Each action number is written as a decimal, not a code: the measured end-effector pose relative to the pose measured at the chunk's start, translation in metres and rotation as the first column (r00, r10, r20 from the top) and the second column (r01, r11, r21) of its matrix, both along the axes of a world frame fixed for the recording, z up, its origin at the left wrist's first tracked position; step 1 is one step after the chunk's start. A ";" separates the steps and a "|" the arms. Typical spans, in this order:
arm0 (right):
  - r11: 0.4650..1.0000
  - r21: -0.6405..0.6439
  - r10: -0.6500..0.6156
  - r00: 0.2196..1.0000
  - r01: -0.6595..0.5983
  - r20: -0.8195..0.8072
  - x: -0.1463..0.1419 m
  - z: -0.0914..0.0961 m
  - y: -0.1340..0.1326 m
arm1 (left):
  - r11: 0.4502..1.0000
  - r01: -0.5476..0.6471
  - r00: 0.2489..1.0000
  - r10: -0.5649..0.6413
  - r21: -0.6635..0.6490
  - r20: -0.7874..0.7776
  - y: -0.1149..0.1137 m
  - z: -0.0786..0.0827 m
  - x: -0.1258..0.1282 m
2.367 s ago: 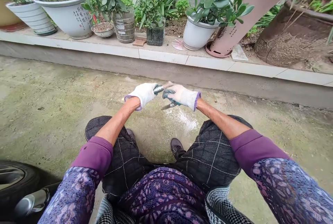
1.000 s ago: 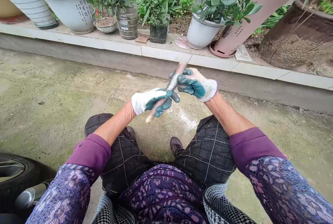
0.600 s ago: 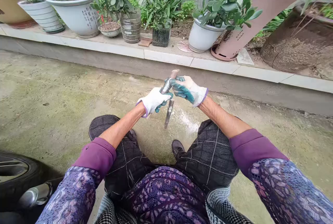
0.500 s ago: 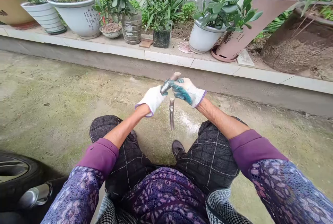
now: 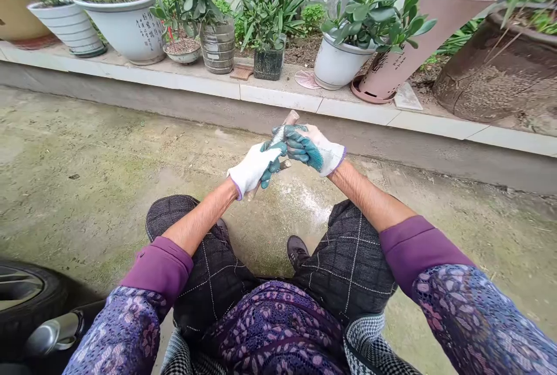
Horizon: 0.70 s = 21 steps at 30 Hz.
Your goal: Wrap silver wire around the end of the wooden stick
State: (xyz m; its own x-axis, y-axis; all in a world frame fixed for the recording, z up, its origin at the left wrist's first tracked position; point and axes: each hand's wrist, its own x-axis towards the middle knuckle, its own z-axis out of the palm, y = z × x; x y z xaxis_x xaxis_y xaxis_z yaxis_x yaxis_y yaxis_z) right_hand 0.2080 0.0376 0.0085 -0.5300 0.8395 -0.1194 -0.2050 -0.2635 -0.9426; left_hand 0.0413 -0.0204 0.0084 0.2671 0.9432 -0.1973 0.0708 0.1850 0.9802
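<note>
1. White-gloved, with teal-coated fingers, the person's left hand (image 5: 256,167) is closed around a brownish wooden stick (image 5: 293,116), below its silvery wrapping (image 5: 277,137).
2. Gloved alike, the right hand (image 5: 314,150) has its fingers curled against the wrapping; both hands hold the stick.
3. Between them the stick slants above the ground, its top end pointing away and rightward.
4. Another pale round wooden end (image 5: 286,164) pokes out beside the left hand; how it is held cannot be told.
5. Fine white powder (image 5: 314,204) lies scattered on the mossy grey concrete ground (image 5: 96,154), near a dark shoe (image 5: 297,250).
6. Beyond, a white-tiled ledge (image 5: 278,97) carries a white plant pot (image 5: 338,67) and a tall pink plant pot (image 5: 398,70).
</note>
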 end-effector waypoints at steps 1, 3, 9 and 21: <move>0.999 -0.035 -0.003 1.000 0.003 0.002 -0.002 -0.004 0.002 | 0.995 -0.046 0.984 0.061 0.092 -0.166 0.006 -0.005 0.000; 0.995 -0.094 -0.034 0.999 0.034 0.000 -0.006 -0.011 0.005 | 0.960 -0.051 0.850 0.187 0.276 -0.492 0.015 -0.013 -0.001; 0.990 -0.128 -0.047 0.997 0.054 0.058 -0.006 -0.013 -0.005 | 0.974 0.009 0.785 0.133 0.224 -0.605 0.014 -0.018 -0.004; 0.993 -0.048 -0.091 0.972 0.104 0.215 -0.015 -0.015 -0.017 | 0.991 0.060 0.927 -0.010 0.123 -0.374 -0.002 -0.024 -0.006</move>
State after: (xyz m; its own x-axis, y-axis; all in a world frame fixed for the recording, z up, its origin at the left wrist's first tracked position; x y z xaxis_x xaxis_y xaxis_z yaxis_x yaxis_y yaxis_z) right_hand 0.1929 0.0203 -0.0070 -0.4034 0.8740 -0.2710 -0.0292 -0.3083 -0.9508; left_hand 0.0357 -0.0221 -0.0161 0.2317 0.9587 -0.1649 0.4388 0.0483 0.8973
